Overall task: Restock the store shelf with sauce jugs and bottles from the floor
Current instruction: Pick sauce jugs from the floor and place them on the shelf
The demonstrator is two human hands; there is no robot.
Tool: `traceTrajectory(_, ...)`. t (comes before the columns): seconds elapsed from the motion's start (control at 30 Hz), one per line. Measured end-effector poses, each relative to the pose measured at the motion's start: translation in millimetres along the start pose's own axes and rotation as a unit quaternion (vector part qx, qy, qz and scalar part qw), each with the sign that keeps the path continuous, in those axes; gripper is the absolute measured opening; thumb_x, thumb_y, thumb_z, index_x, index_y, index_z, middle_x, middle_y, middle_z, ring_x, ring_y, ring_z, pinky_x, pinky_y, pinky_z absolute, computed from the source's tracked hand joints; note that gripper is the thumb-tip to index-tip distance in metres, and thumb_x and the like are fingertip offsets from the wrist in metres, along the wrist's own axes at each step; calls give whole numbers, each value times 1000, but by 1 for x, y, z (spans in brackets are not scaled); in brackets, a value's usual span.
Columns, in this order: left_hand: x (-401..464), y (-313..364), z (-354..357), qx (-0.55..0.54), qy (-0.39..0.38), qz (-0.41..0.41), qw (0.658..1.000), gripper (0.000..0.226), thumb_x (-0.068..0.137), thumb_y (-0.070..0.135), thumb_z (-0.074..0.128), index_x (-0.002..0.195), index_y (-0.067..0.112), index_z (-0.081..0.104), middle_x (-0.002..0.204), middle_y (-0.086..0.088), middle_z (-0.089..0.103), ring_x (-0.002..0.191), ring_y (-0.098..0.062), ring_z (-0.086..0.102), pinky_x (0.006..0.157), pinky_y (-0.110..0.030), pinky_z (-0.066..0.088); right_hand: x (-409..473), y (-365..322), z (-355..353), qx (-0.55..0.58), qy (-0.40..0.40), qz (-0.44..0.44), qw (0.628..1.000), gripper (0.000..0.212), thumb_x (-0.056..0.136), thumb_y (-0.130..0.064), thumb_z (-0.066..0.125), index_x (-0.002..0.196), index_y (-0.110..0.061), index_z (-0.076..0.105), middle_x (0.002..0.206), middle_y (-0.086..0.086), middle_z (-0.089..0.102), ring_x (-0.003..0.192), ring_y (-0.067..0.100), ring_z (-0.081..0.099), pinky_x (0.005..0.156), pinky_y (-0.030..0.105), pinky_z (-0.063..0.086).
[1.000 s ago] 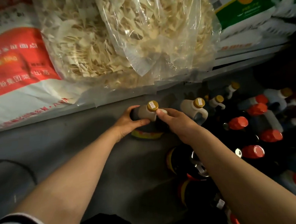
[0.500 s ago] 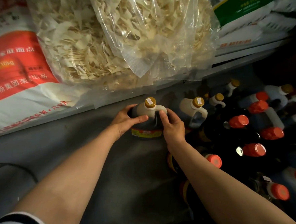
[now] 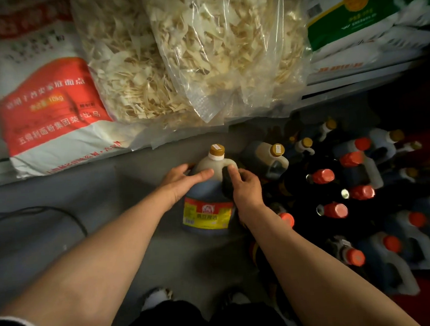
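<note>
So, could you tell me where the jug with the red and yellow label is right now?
The labelled jug stands mid-frame in the head view, between the left hand and right hand, just left of another gold-capped jug.

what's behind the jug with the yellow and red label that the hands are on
Behind the dark sauce jug with the yellow and red label runs the grey shelf surface, under hanging clear bags of pale dried strips. The jug hides whatever stands directly behind it.
</note>
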State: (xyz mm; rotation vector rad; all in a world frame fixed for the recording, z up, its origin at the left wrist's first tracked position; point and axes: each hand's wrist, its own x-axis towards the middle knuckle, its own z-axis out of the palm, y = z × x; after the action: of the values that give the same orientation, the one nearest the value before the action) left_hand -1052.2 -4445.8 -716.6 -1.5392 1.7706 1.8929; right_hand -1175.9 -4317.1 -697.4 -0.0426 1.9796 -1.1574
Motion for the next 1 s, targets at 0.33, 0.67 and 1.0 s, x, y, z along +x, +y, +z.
traceTrajectory(0.33, -211, 145, -24, 50, -6, -47, 998, 110, 35, 102, 56, 116, 29, 69, 117, 5, 70, 108, -19, 65, 99, -40, 51, -174, -148, -79, -42, 31, 63, 997, 43, 89, -58, 66, 87, -16, 73, 84, 6, 75, 84, 26, 73, 82, 48, 60)
traceTrajectory(0.67, -444, 378, -106, 37, 16, 25, 999, 91, 52, 96, 59, 115, 30, 66, 117, 3, 69, 104, -23, 67, 94, -41, 55, -339, -401, -142, -86, 5, -70, 994, 47, 90, -58, 65, 75, -13, 70, 82, 9, 72, 80, 26, 69, 79, 38, 56)
traceTrajectory(1.0, -588, 546, -228, 34, 170, 210, 962, 70, 69, 84, 59, 107, 25, 68, 100, -1, 75, 90, -23, 72, 76, -38, 61, -444, -650, -114, -33, -21, -303, 952, 61, 79, -64, 71, 53, -9, 66, 63, 7, 70, 69, 29, 68, 80, 44, 60)
